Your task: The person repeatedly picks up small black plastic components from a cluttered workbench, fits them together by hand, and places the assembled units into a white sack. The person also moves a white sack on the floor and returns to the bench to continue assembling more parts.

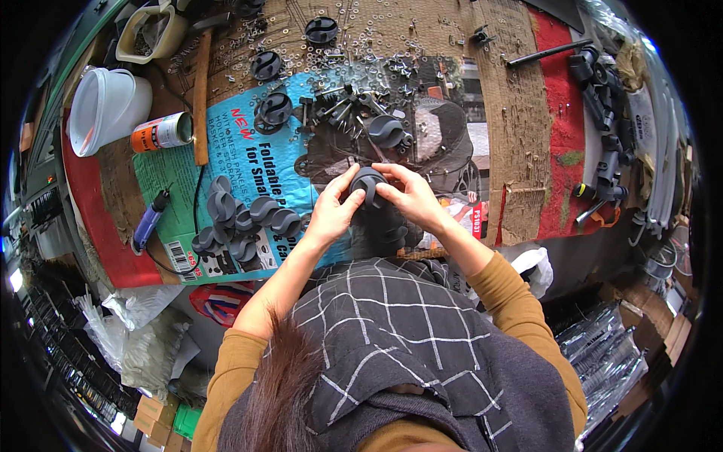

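My left hand [336, 205] and my right hand [414, 197] meet at the near middle of the bench, fingers closed on a round dark grey plastic knob [369, 183] with a raised curved grip. Its underside is hidden. More dark parts [386, 226] lie just below it, too shaded to tell apart. Beyond my fingers sits another grey knob [386, 131], beside a heap of black-headed bolts [348, 108]. To the left of my left hand lies a pile of similar knobs [245, 218]. A few more round black knobs [276, 109] rest farther back.
Washers [350, 38] and small screws are scattered over the cardboard at the back. On the left are a hammer [202, 105], a white tub [113, 111], an orange-labelled can [163, 133] and a purple corded tool [152, 218]. Black plastic fittings [608, 162] line the right edge.
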`<state>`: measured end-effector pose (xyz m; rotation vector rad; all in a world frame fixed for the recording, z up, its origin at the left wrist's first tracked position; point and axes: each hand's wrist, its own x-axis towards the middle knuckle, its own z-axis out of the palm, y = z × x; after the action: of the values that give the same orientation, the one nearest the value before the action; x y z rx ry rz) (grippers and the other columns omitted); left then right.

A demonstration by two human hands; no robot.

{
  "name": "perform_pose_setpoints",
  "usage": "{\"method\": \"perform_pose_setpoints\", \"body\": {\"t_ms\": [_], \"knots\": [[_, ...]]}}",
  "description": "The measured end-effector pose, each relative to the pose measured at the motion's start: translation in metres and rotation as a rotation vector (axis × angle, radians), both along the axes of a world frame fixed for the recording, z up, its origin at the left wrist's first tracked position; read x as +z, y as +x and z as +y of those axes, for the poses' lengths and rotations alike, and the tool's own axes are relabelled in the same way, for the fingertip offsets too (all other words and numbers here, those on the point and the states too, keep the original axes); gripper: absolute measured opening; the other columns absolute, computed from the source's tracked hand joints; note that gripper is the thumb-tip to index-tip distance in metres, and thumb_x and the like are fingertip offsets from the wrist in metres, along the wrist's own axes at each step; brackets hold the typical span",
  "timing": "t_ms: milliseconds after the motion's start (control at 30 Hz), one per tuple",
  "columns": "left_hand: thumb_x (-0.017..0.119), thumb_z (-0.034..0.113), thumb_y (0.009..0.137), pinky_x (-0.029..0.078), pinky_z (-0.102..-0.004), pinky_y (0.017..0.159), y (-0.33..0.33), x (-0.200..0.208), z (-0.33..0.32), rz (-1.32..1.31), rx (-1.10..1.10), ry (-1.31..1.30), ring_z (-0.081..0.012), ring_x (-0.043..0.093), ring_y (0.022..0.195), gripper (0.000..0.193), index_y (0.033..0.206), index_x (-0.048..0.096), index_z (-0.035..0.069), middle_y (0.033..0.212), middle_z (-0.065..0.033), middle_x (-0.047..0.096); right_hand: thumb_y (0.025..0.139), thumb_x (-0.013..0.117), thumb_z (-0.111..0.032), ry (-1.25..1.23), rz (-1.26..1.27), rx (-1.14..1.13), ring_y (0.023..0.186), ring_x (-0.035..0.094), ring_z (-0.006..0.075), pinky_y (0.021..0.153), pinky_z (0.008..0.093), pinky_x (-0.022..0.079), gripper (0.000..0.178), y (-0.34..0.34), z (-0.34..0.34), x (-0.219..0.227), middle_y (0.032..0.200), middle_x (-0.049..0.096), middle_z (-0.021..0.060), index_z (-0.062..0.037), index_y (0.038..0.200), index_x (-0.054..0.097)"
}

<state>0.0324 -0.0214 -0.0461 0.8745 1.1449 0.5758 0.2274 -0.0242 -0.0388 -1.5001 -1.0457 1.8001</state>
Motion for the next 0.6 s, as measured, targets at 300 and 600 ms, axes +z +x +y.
{"method": "perform_pose_setpoints", "body": {"t_ms": [300,600], "knots": [[0.063,0.014,0.088,0.036,-0.0323,0.104,-0.006,-0.002,-0.005,-0.023,-0.058,0.027,-0.0225,0.044,0.126,0.059,0.141,0.040,0.005,0.138,-0.0139,0.044,0.088,0.064,-0.018,0.430,-0.348,0.137,0.089,0.063,0.0324,0.077,0.0369,0.050,0.040,0.000,-0.006,0.002,0.097,0.063,0.0174,-0.0033,0.124,0.056],[0.058,0.008,0.089,0.043,-0.0335,0.095,0.007,0.012,0.000,0.282,-0.095,0.387,-0.0290,0.056,0.110,0.045,0.133,0.049,0.002,0.124,-0.0186,0.055,0.088,0.061,-0.011,0.407,-0.448,0.043,0.089,0.063,0.0227,0.076,0.0317,0.050,0.029,-0.014,-0.011,-0.002,0.099,0.062,0.0147,-0.0019,0.116,0.058]]}}
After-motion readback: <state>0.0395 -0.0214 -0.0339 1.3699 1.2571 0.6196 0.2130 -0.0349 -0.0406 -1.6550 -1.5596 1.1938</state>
